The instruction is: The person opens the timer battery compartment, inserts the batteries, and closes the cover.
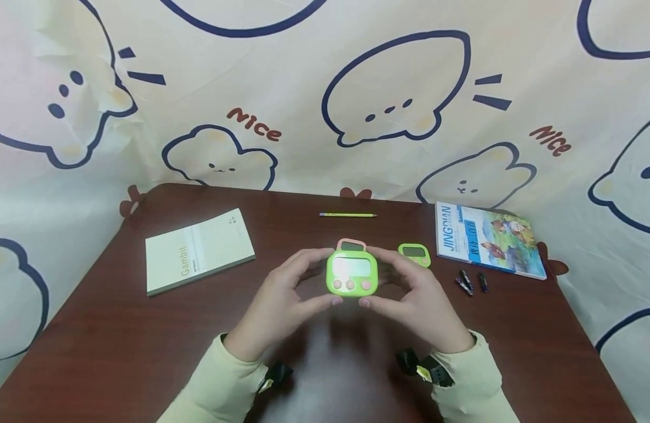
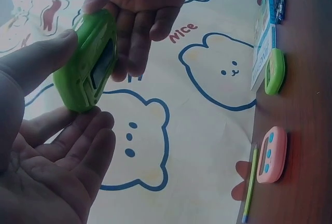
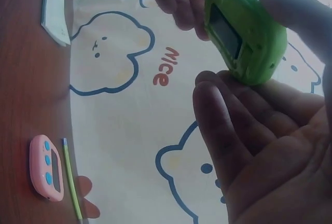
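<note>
A green digital timer with a grey screen and three pale pink buttons is held up over the table between both hands. My left hand pinches its left side, thumb at the bottom edge and forefinger at the top. On the opposite side my right hand grips it the same way. In the left wrist view the timer shows edge-on, thumbs on one face and fingers under its edge. Behind it a pink timer with blue buttons lies on the table, partly covered in the head view.
Another green timer lies right of the right hand. A yellow-green pencil is at the back. The pale notebook lies left; a picture book lies right, with small dark cylinders in front. A printed cloth hangs behind.
</note>
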`<state>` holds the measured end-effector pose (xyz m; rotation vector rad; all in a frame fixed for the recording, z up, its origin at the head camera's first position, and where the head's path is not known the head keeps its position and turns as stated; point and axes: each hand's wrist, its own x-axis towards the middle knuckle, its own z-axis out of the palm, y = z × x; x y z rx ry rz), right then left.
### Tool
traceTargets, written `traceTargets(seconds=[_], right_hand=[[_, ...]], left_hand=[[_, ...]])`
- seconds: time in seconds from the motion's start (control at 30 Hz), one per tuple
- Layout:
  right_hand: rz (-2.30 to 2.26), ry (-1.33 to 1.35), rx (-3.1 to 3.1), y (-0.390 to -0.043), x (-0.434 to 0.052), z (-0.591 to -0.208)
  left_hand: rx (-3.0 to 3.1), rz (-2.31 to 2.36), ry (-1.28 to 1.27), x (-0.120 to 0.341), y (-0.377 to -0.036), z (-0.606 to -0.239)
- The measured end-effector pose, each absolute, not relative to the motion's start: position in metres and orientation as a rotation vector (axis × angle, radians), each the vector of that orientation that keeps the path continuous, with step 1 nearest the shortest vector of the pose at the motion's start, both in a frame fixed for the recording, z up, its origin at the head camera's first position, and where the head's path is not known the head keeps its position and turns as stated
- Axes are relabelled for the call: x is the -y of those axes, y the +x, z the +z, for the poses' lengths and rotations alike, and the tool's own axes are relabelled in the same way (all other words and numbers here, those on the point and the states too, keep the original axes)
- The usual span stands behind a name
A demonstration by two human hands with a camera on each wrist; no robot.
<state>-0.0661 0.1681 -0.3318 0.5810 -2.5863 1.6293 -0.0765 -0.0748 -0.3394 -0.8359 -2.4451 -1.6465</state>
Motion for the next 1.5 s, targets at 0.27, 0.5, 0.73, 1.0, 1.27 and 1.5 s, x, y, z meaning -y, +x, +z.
traceTargets(seconds=[0.27,0.5,0.73,1.0,1.27,1.5], right_hand=[[1.701,0.558,2.533,-0.068,-0.169,-0.337],[1.964,0.492,2.471,-0.07,-0.17,-0.339],[2.137,0.384,2.534,-0.069,-0.167,-0.338],[1.987,0.414,2.614,-0.068,-0.166,-0.337],[1.849,0.569,2.32,-0.06,-0.165,-0.337],[1.786,0.637,2.299,-0.054,-0.162,-0.334]], left_hand=[[2.363,-1.709,-0.911,0.074,-0.078,-0.338],[2.325,-1.477,-1.056,0.076,-0.081,-0.347],[2.234,-1.251,-1.085,0.077,-0.082,-0.353],[2.213,-1.5,-1.048,0.077,-0.084,-0.353],[2.361,-1.903,-0.827,0.078,-0.08,-0.347],[2.381,-2.103,-0.778,0.083,-0.079,-0.341]])
